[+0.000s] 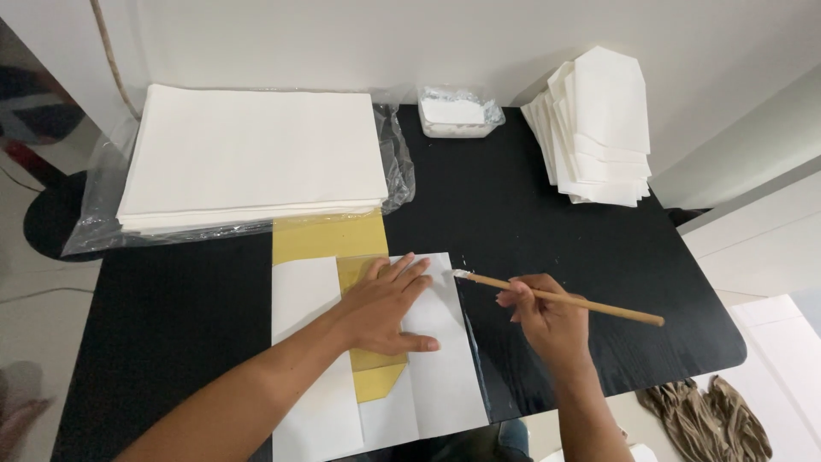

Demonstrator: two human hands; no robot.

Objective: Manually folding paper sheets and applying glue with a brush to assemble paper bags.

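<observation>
At table centre, near the front edge, a white paper sheet (pixel 445 359) lies folded over a yellow template (pixel 376 376). Left hand (pixel 385 308) presses flat on it, fingers spread open. At 3 o'clock, right hand (pixel 547 321) pinches a wooden brush (pixel 564 299), tip touching the sheet's right edge. Judgement: keep pressure steady, paste thin along the edge. At 11 o'clock: 1 paper stack (pixel 248 154); at 1 o'clock: folded envelopes (pixel 599 128).

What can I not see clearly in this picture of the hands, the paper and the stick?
- Head view: the left hand covers part of the yellow template and the white sheet.
- The sheet's lower end is cut off by the picture's bottom edge.
- The right hand hides the middle of the wooden stick.
- The small tub has unclear contents.
</observation>
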